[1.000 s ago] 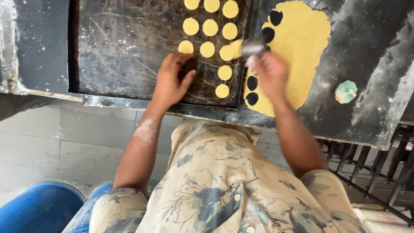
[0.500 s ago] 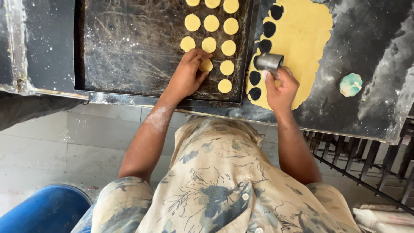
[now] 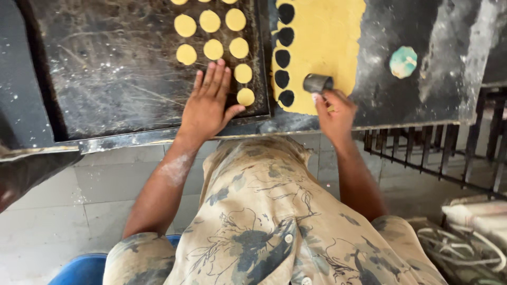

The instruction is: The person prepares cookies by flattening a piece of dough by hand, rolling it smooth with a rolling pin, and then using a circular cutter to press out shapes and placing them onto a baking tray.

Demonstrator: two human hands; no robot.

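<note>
My left hand [image 3: 210, 103] lies flat, fingers together, on a dark baking tray [image 3: 105, 68], just below several round yellow dough discs [image 3: 213, 49] laid in rows. My right hand [image 3: 335, 112] grips a small metal round cutter [image 3: 317, 83] and holds it on the sheet of rolled yellow dough [image 3: 330, 37]. A column of round cut-out holes [image 3: 285, 55] runs down the dough sheet's left edge, next to the tray.
The tray and dough rest on a dark floured worktop [image 3: 438, 79]. A small teal lump [image 3: 403, 61] lies to the right of the dough. A black metal rack [image 3: 438, 153] stands at lower right, a blue bin [image 3: 84, 269] at lower left, over a tiled floor.
My left hand has set down a disc and now lies flat on the tray. My right hand has brought the cutter from above the tray edge down onto the dough sheet.
</note>
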